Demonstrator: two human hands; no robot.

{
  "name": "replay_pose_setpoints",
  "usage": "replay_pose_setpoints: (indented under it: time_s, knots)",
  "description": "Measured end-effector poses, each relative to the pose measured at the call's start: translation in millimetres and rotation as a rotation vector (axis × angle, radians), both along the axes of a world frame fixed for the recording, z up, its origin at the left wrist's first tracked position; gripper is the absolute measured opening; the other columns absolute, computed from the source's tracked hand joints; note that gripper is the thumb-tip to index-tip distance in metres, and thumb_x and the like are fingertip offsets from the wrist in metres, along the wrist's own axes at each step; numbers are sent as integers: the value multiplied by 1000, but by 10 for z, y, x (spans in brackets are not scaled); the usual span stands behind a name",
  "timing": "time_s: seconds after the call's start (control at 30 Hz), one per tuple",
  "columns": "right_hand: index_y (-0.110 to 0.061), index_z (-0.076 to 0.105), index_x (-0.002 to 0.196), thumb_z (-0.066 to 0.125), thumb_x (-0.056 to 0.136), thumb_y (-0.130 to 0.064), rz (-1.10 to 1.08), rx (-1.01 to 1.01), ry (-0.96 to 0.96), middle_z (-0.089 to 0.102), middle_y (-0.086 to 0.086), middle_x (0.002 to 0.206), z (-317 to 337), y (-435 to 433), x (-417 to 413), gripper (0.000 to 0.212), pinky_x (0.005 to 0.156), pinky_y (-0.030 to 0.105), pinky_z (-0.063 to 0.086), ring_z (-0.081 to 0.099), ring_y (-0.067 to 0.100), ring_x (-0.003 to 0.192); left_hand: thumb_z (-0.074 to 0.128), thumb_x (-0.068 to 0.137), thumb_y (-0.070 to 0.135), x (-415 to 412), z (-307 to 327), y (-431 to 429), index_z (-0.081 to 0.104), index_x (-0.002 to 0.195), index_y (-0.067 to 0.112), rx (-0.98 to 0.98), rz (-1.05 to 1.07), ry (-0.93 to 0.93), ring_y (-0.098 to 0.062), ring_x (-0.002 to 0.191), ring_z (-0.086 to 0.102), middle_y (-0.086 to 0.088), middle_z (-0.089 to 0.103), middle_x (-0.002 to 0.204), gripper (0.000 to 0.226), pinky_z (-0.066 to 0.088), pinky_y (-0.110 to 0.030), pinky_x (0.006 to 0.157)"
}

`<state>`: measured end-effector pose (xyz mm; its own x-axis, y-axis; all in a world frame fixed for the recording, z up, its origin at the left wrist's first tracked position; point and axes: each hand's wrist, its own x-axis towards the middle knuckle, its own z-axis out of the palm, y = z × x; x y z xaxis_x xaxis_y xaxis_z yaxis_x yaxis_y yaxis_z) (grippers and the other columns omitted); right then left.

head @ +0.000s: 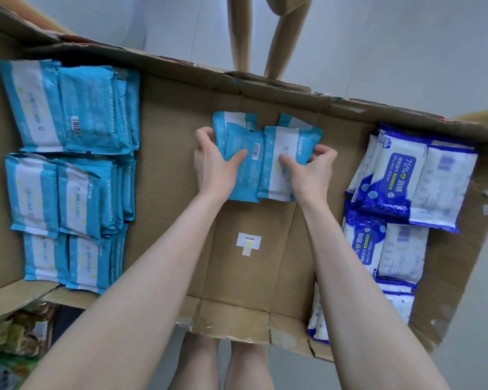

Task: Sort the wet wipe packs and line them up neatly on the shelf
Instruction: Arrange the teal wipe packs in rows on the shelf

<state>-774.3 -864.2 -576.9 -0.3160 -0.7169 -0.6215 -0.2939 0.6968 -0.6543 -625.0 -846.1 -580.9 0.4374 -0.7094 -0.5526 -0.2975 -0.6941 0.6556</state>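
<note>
head view, the only one you've got: your left hand point(216, 167) and right hand point(314, 171) are both clamped on a small bunch of light blue packs point(247, 182). fingers are wrapped round the outer edges and thumbs are pressed on the top faces. the bunch sits toward the back of the cardboard point(169, 170), about in the middle. it's well apart from the light blue rows point(68, 170) on your left and the dark blue alcohol wipe packs point(400, 175) on your right.

looks to me like you're squaring up the bunch before it joins the rows. the packs are a bit fanned right now. the front two sit side by side, one showing its barcode side and the other its white front, and at least two more peek out behind. can't tell exactly how many are in there.

i'd flip the barcode one so the faces match, though the rows on the left mix faces too, so your call. squeeze in evenly from both sides and tap the bottom edges on the cardboard so they line up. these soft pouches will probably slide on each other if you grip loosely. then carry the lot left as one block and butt it against the nearest row, edges parallel.
</note>
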Motion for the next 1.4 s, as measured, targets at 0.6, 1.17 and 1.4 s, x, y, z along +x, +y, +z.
replay_pose_setpoints:
  time_s: [0.6,1.17,1.4]
  knots:
    - [-17,47,111,64,89,-20,171,134,-337,61,-9,99,906,1736,1016,27,79,28,54,63,8,91,56,94,23,958,1018,1983,53,110,18,55,169,133,7,81,57,14,60,93,17,43,-4,61]
    - [-16,54,102,65,88,-23,131,81,-85,48,2,99,772,2257,3279,18,69,10,35,47,3,82,54,96,23,3227,842,2213,57,112,11,136,-82,51,-13,87,62,-2,64,105,21,49,-14,63]
    - [-11,51,113,69,84,-26,65,155,112,61,2,108,596,2312,3307,37,87,35,46,57,20,97,53,96,22,3230,691,2272,63,111,7,104,-167,-129,-23,96,60,-9,65,108,24,50,-37,85]
